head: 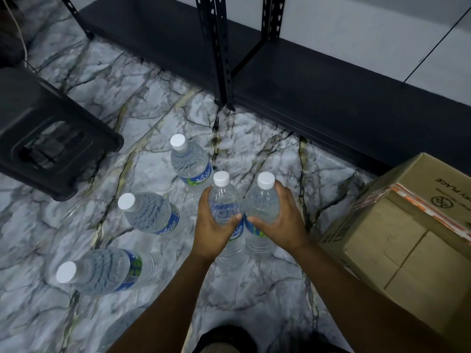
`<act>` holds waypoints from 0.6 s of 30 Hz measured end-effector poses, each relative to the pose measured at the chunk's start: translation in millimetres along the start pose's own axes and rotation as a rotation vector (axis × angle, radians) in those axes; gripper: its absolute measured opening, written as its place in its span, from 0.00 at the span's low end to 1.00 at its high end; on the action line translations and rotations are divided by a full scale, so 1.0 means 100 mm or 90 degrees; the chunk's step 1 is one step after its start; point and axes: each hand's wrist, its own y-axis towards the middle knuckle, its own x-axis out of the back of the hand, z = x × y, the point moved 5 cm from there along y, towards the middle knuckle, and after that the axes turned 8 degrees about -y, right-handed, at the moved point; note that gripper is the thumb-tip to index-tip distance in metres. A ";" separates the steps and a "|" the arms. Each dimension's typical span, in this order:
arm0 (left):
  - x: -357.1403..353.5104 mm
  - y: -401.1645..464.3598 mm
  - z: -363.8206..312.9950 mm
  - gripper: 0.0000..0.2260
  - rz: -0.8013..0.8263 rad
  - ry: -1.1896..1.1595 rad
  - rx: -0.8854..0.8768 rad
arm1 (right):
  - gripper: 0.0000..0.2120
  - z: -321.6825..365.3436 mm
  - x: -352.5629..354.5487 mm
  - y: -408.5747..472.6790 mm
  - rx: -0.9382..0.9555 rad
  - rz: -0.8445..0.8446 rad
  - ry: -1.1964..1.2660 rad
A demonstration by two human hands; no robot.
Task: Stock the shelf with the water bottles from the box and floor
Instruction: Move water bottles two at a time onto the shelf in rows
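**Ana:** Hands first, please. What are they doing?

**Ben:** Each one grips a bottle. The left hand (212, 231) is wrapped round the upper body of a clear plastic water bottle with a white screw cap and a blue-and-green label (224, 200), thumb across its front. The right hand (281, 225) is curled the same way round a second clear white-capped bottle (262, 202). The two bottles stand upright, touching side by side, in the middle of the view.

**Ana:** Are they lifted or still down?

**Ben:** I cannot tell; their bases show against the grey marble-patterned floor (254, 289), but whether they touch it is unclear.

**Ana:** Any other bottles?

**Ben:** Three more of the same kind stand on the floor to the left, apart from one another. The far bottle (190, 161) is just beyond the left hand, the middle bottle (150, 212) is further left, and the near bottle (102, 271) is closest to the person. Part of another clear bottle shows at the bottom edge, mostly hidden by the left forearm.

**Ana:** And the box?

**Ben:** The brown cardboard box (407, 238) sits on the floor to the right, near the right forearm, its top flaps open. Dark print runs along one flap, and orange-and-white tape along an edge.

**Ana:** The shelf?

**Ben:** The black metal shelf unit with perforated uprights (318, 80) runs across the top, its lowest board close to the floor against a pale wall. A black plastic stool (46, 128) stands at the left.
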 end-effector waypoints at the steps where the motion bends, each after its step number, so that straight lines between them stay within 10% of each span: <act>1: 0.00 0.00 0.01 0.35 0.000 0.007 -0.002 | 0.47 0.00 -0.01 0.01 0.003 0.000 0.000; 18: 0.04 -0.15 0.34 0.35 -0.115 0.049 0.063 | 0.40 0.07 -0.18 -0.05 0.035 -0.039 0.050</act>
